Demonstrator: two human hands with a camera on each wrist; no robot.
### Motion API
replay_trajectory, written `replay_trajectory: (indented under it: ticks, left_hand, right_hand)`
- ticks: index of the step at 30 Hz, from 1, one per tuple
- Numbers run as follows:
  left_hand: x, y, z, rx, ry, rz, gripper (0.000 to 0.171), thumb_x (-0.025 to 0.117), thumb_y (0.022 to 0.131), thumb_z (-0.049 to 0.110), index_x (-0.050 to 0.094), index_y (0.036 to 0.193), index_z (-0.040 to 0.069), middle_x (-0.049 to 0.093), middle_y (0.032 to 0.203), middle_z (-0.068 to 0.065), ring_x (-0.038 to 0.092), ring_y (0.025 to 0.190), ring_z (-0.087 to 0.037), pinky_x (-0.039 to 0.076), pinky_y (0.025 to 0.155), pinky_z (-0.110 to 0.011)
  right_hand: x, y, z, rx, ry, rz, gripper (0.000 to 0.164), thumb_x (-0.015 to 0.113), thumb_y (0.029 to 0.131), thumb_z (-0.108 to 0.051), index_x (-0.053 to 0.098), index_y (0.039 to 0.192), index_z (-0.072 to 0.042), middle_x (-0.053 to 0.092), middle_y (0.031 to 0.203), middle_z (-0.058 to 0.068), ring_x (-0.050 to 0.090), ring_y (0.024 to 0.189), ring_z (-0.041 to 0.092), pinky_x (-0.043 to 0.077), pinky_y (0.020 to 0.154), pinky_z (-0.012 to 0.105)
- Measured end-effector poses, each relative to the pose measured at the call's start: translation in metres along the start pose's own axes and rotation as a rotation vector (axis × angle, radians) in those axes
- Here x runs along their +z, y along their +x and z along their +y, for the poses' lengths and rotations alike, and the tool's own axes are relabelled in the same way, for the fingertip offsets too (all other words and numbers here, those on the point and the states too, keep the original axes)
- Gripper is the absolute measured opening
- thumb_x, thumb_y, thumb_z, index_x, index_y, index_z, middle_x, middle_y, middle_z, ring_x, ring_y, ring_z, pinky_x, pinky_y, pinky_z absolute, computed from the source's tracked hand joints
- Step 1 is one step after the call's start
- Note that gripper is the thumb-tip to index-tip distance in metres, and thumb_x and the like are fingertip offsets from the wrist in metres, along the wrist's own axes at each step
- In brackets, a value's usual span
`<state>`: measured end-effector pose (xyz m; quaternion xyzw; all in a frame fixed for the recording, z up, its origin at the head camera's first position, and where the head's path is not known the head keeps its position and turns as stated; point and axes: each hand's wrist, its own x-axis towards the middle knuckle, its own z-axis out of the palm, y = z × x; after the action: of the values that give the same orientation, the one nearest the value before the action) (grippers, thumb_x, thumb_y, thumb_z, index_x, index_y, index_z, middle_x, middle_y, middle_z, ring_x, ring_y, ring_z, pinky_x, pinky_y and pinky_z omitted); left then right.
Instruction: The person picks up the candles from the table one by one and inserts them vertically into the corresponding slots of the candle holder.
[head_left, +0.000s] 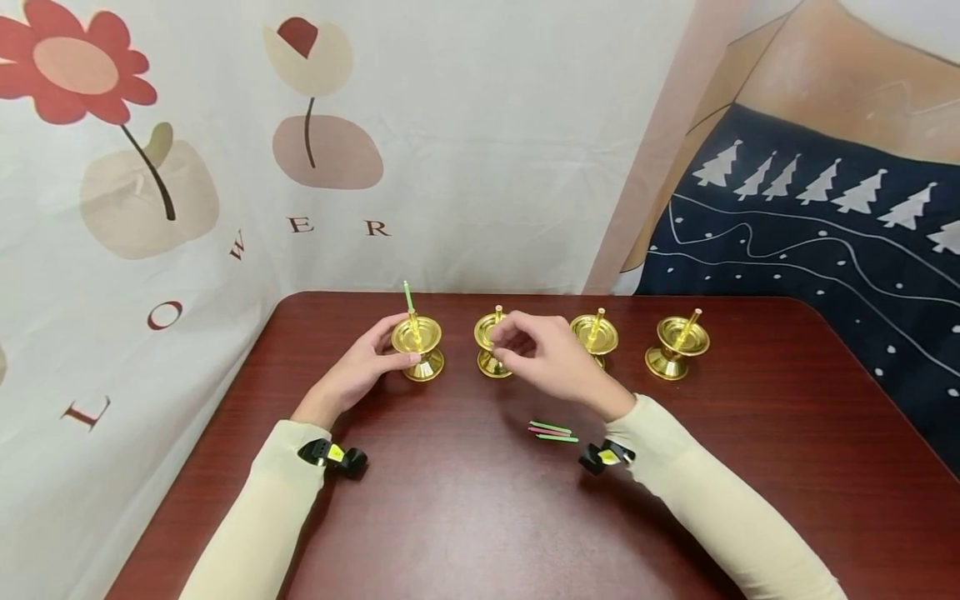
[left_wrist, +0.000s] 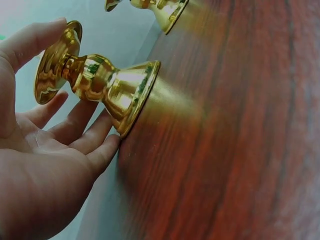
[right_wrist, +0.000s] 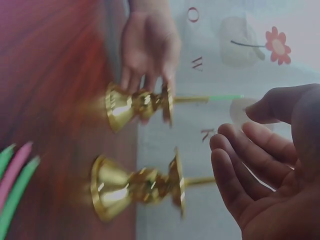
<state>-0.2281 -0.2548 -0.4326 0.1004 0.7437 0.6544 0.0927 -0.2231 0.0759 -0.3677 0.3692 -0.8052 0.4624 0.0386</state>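
My left hand (head_left: 358, 365) holds the leftmost gold candle holder (head_left: 427, 367), thumb at the rim of its dish and fingers behind its stem and base. A thin green candle (head_left: 408, 297) stands upright in that holder's tube. In the left wrist view the holder's base (left_wrist: 131, 92) meets the table. My right hand (head_left: 551, 358) hovers in front of the second holder (head_left: 491, 363), fingers loosely bent with nothing between them. From the right wrist, the fingertips appear just beyond the top of the second holder's tube (right_wrist: 200, 181), thumb apart from the fingers.
Two more gold holders with bare tubes, the third (head_left: 606, 335) partly behind my right hand and the fourth (head_left: 667, 363), stand rightward in the row. Two green candles (head_left: 558, 438) and a pink candle (head_left: 547, 431) lie on the dark red table (head_left: 450, 517). A printed cloth (head_left: 480, 167) hangs behind.
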Motion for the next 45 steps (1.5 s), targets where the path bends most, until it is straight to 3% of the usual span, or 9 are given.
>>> replay_trajectory:
  ticks: [5, 10, 14, 18, 21, 23, 26, 33, 45]
  left_hand:
    - [0.001, -0.002, 0.009, 0.012, 0.019, 0.020, 0.079, 0.070, 0.102, 0.002, 0.029, 0.170, 0.001, 0.051, 0.157, -0.027, 0.055, 0.135, -0.026, 0.049, 0.103, -0.023]
    - [0.006, -0.004, 0.028, 0.122, -0.009, 0.128, 0.078, 0.065, 0.105, 0.002, 0.024, 0.171, 0.001, 0.041, 0.168, -0.025, 0.039, 0.156, -0.037, 0.037, 0.123, -0.038]
    - [0.016, -0.007, 0.048, 0.298, -0.038, 0.379, 0.068, 0.069, 0.103, 0.003, 0.039, 0.164, -0.002, 0.053, 0.157, -0.020, 0.047, 0.150, -0.031, 0.033, 0.128, -0.049]
    - [0.031, -0.012, 0.063, 0.505, 0.033, 0.660, 0.053, 0.078, 0.098, 0.009, 0.057, 0.146, -0.002, 0.067, 0.133, -0.009, 0.060, 0.128, -0.022, 0.042, 0.115, -0.038]
    - [0.045, -0.016, 0.071, 0.630, 0.117, 0.750, 0.047, 0.080, 0.096, 0.013, 0.061, 0.135, -0.005, 0.070, 0.122, -0.011, 0.063, 0.117, -0.021, 0.044, 0.101, -0.031]
    - [0.056, -0.018, 0.075, 0.691, 0.161, 0.736, 0.045, 0.081, 0.095, 0.013, 0.062, 0.131, -0.008, 0.070, 0.117, -0.015, 0.064, 0.112, -0.022, 0.045, 0.097, -0.031]
    - [0.077, -0.021, 0.075, 0.711, 0.201, 0.616, 0.044, 0.082, 0.094, 0.011, 0.064, 0.129, -0.007, 0.071, 0.118, -0.018, 0.063, 0.113, -0.023, 0.048, 0.099, -0.036]
    - [0.117, -0.021, 0.060, 0.484, 0.254, 0.288, 0.060, 0.083, 0.094, 0.003, 0.056, 0.147, 0.001, 0.063, 0.147, -0.014, 0.059, 0.138, -0.029, 0.046, 0.118, -0.048]
    - [0.127, -0.003, 0.040, 0.164, 0.213, 0.126, 0.087, 0.078, 0.098, 0.010, 0.029, 0.169, 0.000, 0.032, 0.174, -0.024, 0.036, 0.159, -0.041, 0.035, 0.127, -0.054]
  right_hand:
    - [-0.015, -0.029, 0.017, 0.074, -0.014, -0.072, 0.011, 0.075, 0.097, -0.005, 0.076, 0.109, -0.005, 0.077, 0.100, -0.001, 0.071, 0.092, 0.015, 0.060, 0.084, 0.038]
    - [-0.028, -0.052, 0.037, 0.120, -0.071, -0.140, 0.015, 0.078, 0.096, -0.007, 0.076, 0.111, -0.004, 0.076, 0.099, -0.004, 0.070, 0.093, 0.014, 0.060, 0.083, 0.043]
    - [-0.037, -0.068, 0.053, 0.167, -0.083, -0.174, 0.020, 0.081, 0.094, -0.005, 0.076, 0.114, -0.003, 0.076, 0.100, -0.004, 0.071, 0.094, 0.014, 0.060, 0.083, 0.040]
    - [-0.042, -0.079, 0.062, 0.209, -0.064, -0.213, 0.022, 0.081, 0.093, -0.003, 0.076, 0.115, -0.003, 0.077, 0.101, -0.001, 0.071, 0.094, 0.015, 0.060, 0.083, 0.035]
    - [-0.043, -0.083, 0.065, 0.213, -0.039, -0.255, 0.024, 0.082, 0.093, -0.004, 0.076, 0.116, -0.002, 0.077, 0.101, 0.001, 0.071, 0.092, 0.014, 0.061, 0.082, 0.033]
    - [-0.041, -0.084, 0.065, 0.212, -0.016, -0.278, 0.025, 0.083, 0.092, -0.003, 0.076, 0.116, -0.001, 0.077, 0.101, 0.003, 0.071, 0.090, 0.014, 0.061, 0.081, 0.032]
    - [-0.038, -0.083, 0.062, 0.206, 0.004, -0.302, 0.025, 0.084, 0.090, -0.001, 0.077, 0.114, -0.001, 0.077, 0.100, 0.004, 0.071, 0.086, 0.012, 0.062, 0.079, 0.030]
    - [-0.029, -0.082, 0.058, 0.187, 0.009, -0.338, 0.022, 0.084, 0.086, 0.006, 0.078, 0.106, -0.002, 0.076, 0.093, 0.001, 0.070, 0.079, 0.008, 0.061, 0.074, 0.028]
    - [-0.022, -0.078, 0.051, 0.178, -0.128, -0.361, 0.020, 0.084, 0.081, 0.004, 0.077, 0.095, -0.008, 0.068, 0.077, -0.012, 0.063, 0.072, 0.001, 0.056, 0.068, 0.025]
